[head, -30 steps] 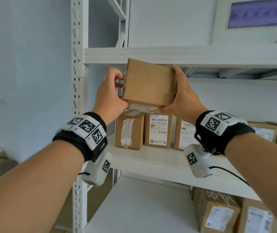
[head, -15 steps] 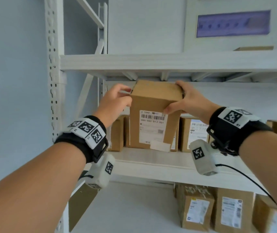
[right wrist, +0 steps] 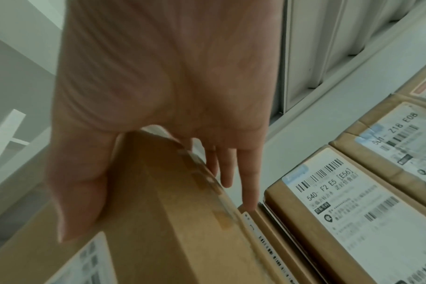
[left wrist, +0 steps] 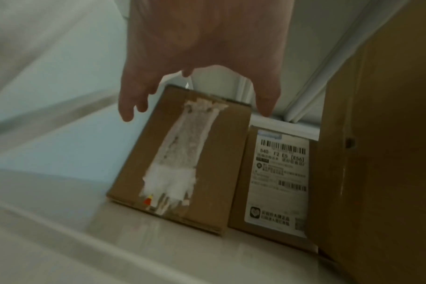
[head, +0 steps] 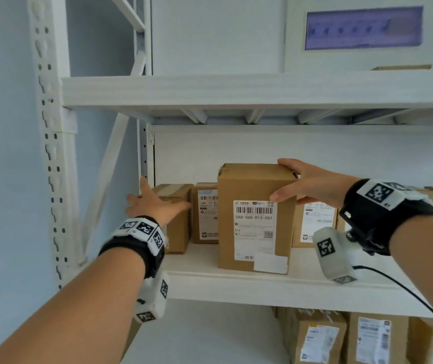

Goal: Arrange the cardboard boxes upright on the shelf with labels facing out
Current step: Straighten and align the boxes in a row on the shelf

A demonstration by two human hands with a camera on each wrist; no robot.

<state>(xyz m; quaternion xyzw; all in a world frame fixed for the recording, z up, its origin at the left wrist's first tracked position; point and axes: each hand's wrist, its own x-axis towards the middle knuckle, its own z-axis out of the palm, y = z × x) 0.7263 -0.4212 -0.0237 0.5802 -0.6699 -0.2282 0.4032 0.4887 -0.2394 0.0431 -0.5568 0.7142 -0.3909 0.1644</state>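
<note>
A tall cardboard box (head: 249, 189) stands upright near the front of the middle shelf (head: 236, 285), its white label facing out. My right hand (head: 304, 182) grips its top right corner, thumb on the front face and fingers over the top; the right wrist view shows that hand (right wrist: 158, 86) on the box (right wrist: 158, 221). My left hand (head: 155, 203) is off it, fingers spread over the top of the small leftmost box (head: 177, 232). In the left wrist view this small box (left wrist: 182, 159) shows a torn label strip under the open hand (left wrist: 200, 57).
A row of labelled boxes stands behind: one (head: 207, 216) beside the small box, more (head: 315, 224) to the right. The upper shelf beam (head: 236, 88) hangs above. A perforated post (head: 52, 153) bounds the left. Lower-shelf boxes (head: 315, 340) stand below.
The tall box went from held up with its plain side showing to standing on the shelf, label out. My left hand let go and moved left to the small box.
</note>
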